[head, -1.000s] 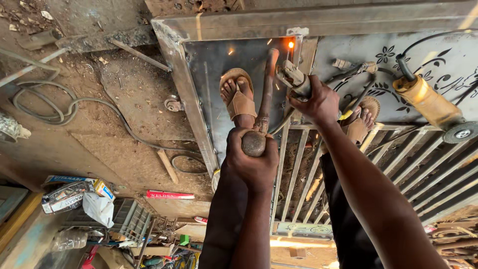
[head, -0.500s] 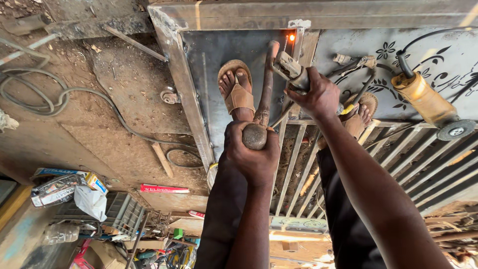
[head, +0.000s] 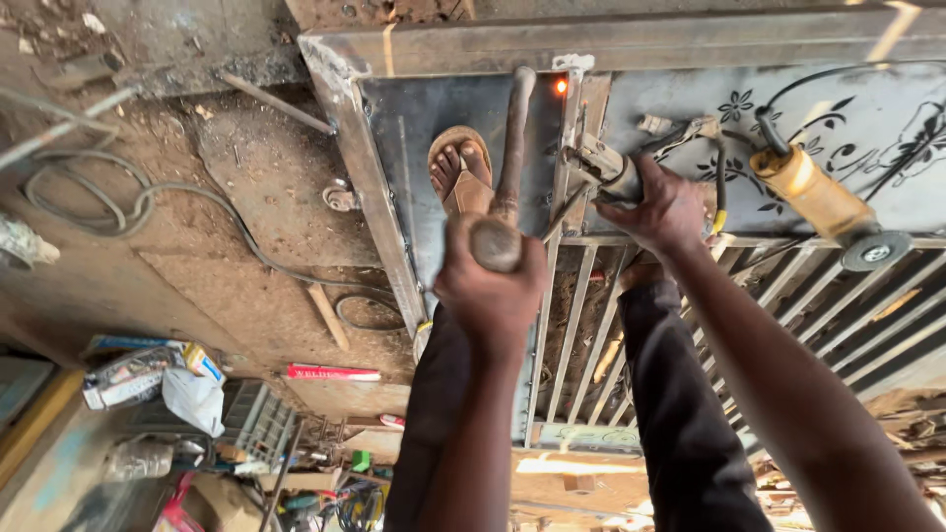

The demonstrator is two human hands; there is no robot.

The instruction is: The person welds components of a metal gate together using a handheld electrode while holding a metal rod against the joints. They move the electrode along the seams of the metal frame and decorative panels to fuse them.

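Your left hand [head: 490, 286] is wrapped tight around the butt end of a hammer handle [head: 512, 148], fingers curled shut about it. The handle runs away from you, up the picture, its far end near the small orange glow [head: 561, 86] at the top of the metal gate [head: 463, 49]. The hammer's head itself is hard to make out against the dark sheet panel.

Your right hand [head: 668, 207] is closed around the welding electrode holder [head: 603, 169], gripping its grey barrel, with the holder's tip pointing left toward the upright bar beside the glow. The holder sits just to the right of the hammer handle, the two apart but near.

The gate lies flat beneath you, its frame pale along the top edge, a plain steel sheet on the left and a decorated panel with flower cut-outs on the right. Your sandalled foot [head: 459, 169] stands on the plain sheet, just left of the hammer handle. An angle grinder [head: 813, 192] with a yellow body rests on the gate well to the right of your right hand, its disc [head: 876, 250] lying over the vertical bars. A dark cable [head: 148, 202] loops across the dirt floor to the left, and a red flat box [head: 332, 372] lies lower down.
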